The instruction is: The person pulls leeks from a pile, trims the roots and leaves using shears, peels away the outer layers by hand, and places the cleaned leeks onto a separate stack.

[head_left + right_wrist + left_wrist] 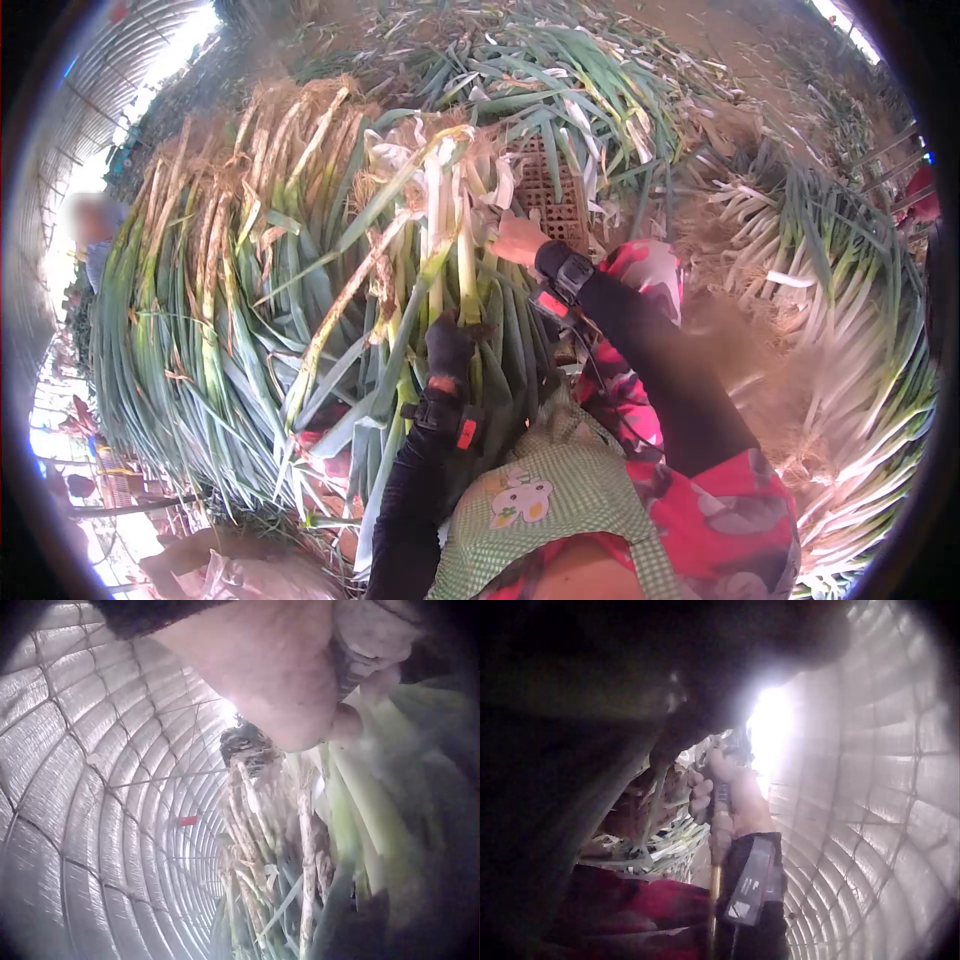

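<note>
My left hand [450, 350], in a dark glove, grips several upright leeks [465, 255] around their green lower stalks in the head view. Their pale shanks and root ends point up, with papery outer leaves [395, 155] peeling off at the top. Just right of these shanks is my right hand [518, 241], its fingers curled in at the leek stalks. In the right wrist view that hand [277, 667] is close against the pale green stalks [360, 802], with grey covering on a finger. The left wrist view shows the right hand [735, 791] with bent fingers; the left hand there is dark.
A big heap of untrimmed leeks [200, 280] with brown roots lies on the left. White-shanked leeks [820, 400] lie in rows at the right. Behind the hands stands a brown woven crate [548, 190], with loose green leaves [560, 75] beyond. Another person [95, 230] is at far left.
</note>
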Demonstrator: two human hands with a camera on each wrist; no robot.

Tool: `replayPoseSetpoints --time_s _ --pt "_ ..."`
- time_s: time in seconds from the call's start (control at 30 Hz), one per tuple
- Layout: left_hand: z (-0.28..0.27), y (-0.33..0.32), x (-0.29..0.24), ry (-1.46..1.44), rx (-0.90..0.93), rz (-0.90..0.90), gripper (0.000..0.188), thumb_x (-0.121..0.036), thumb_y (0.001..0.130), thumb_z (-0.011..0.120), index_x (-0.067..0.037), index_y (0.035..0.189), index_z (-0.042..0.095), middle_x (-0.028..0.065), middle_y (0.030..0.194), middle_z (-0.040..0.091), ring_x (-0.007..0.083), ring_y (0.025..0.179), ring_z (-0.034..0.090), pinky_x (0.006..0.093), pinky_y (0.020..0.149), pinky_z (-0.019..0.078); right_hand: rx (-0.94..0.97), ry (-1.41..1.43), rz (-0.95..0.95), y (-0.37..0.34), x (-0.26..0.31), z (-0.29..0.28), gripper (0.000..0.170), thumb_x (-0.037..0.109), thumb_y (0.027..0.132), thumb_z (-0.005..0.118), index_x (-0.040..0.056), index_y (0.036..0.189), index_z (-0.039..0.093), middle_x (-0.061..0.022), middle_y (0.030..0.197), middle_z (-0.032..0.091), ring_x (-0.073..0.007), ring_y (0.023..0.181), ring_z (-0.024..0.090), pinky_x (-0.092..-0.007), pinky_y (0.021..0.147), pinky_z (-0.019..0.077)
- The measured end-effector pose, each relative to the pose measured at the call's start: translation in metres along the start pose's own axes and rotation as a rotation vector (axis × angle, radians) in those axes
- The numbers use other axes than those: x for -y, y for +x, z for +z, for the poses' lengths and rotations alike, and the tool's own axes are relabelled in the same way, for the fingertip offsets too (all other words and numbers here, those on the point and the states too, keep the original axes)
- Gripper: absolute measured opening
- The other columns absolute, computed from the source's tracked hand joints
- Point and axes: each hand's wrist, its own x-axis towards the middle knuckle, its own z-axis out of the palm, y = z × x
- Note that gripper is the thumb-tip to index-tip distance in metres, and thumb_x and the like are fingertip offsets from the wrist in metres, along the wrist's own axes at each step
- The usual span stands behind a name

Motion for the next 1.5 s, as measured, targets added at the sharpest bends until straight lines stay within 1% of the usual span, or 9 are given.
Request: replayPoseSetpoints --time_s 0.17,0.33,0.7,0.77,0.87,1.0,1.17,1.27,1.5 --pt "-0.001 0.003 0.008 -0.413 0.086 -0.072 0.045 -0.025 0.060 0.079 0.001 0.095 0.064 0.0151 0.077 0.066 0.0263 0.071 0.064 0.0368 0.065 0.0483 0.324 -0.765 -0.522 0.062 -0.020 -0.003 0.045 0.037 0.083 0.053 -0.0076 0.091 0.056 -0.0261 0.086 0.059 -0.0399 0.077 0.060 -0.0434 0.071 0.0478" --pt "-0.007 0.001 -0.029 -0.072 0.100 -0.038 0.042 -0.029 0.063 0.077 -0.001 0.091 0.065 0.0150 0.075 0.065 0.0255 0.070 0.063 0.0369 0.064 0.0480 0.126 0.066 -0.069 -0.006 0.018 -0.030 0.036 0.034 0.085 0.051 -0.0013 0.089 0.060 -0.0238 0.086 0.059 -0.0375 0.075 0.059 -0.0421 0.071 0.0468" --pt "-0.020 -0.091 -0.043 0.209 0.059 0.347 0.040 -0.032 0.068 0.070 -0.003 0.095 0.062 0.0179 0.088 0.063 0.0368 0.080 0.061 0.0420 0.070 0.0477 0.175 0.127 0.123 -0.138 0.038 -0.050 0.057 0.028 0.080 0.060 -0.0093 0.111 0.031 -0.0334 0.089 0.056 -0.0446 0.089 0.057 -0.0454 0.075 0.0452" --pt "-0.054 -0.081 -0.012 0.329 -0.054 0.531 0.039 -0.030 0.069 0.069 -0.003 0.096 0.060 0.0179 0.089 0.063 0.0362 0.081 0.061 0.0420 0.071 0.0480 0.194 0.220 -0.154 -0.162 0.044 -0.041 0.054 0.027 0.080 0.059 -0.0098 0.108 0.032 -0.0309 0.080 0.057 -0.0438 0.079 0.059 -0.0467 0.070 0.0470" --pt "-0.109 -0.098 -0.043 0.597 -0.380 0.166 0.037 -0.033 0.069 0.070 -0.005 0.092 0.060 0.0151 0.081 0.062 0.0330 0.080 0.061 0.0422 0.070 0.0479 0.358 0.250 -0.416 -0.204 0.073 -0.035 0.051 0.026 0.081 0.058 -0.0101 0.105 0.033 -0.0292 0.073 0.057 -0.0435 0.071 0.059 -0.0479 0.065 0.0475" --pt "-0.125 -0.108 -0.029 0.876 -0.283 0.214 0.050 -0.047 0.064 0.072 -0.005 0.088 0.061 0.0171 0.080 0.061 0.0354 0.074 0.060 0.0442 0.066 0.0474 0.324 0.205 -0.251 -0.195 0.083 -0.026 0.053 0.027 0.081 0.058 -0.0113 0.107 0.033 -0.0291 0.071 0.056 -0.0444 0.071 0.057 -0.0487 0.066 0.0463" --pt "-0.145 -0.048 0.014 1.002 0.198 0.150 0.054 -0.056 0.063 0.067 -0.003 0.073 0.062 0.0199 0.078 0.061 0.0368 0.074 0.060 0.0447 0.067 0.0460 0.454 0.249 -0.546 -0.219 0.094 -0.017 0.054 0.028 0.080 0.060 -0.0118 0.106 0.035 -0.0294 0.075 0.056 -0.0437 0.074 0.057 -0.0476 0.064 0.0459" --pt "-0.137 -0.050 0.027 0.958 0.314 0.269 0.032 -0.035 0.083 0.056 -0.006 0.084 0.069 0.0175 0.086 0.062 0.0325 0.079 0.059 0.0392 0.071 0.0458 0.339 0.163 -0.225 -0.202 0.086 -0.033 0.054 0.029 0.081 0.059 -0.0108 0.108 0.034 -0.0301 0.078 0.055 -0.0447 0.077 0.056 -0.0482 0.068 0.0446" --pt "-0.108 -0.079 -0.072 0.624 -0.002 0.865 0.022 -0.003 0.067 0.060 -0.013 0.083 0.071 0.0106 0.088 0.060 0.0286 0.083 0.058 0.0364 0.073 0.0467 0.204 0.182 -0.072 -0.214 0.080 -0.083 0.055 0.023 0.080 0.060 -0.0097 0.112 0.030 -0.0297 0.075 0.056 -0.0454 0.074 0.056 -0.0491 0.065 0.0444"
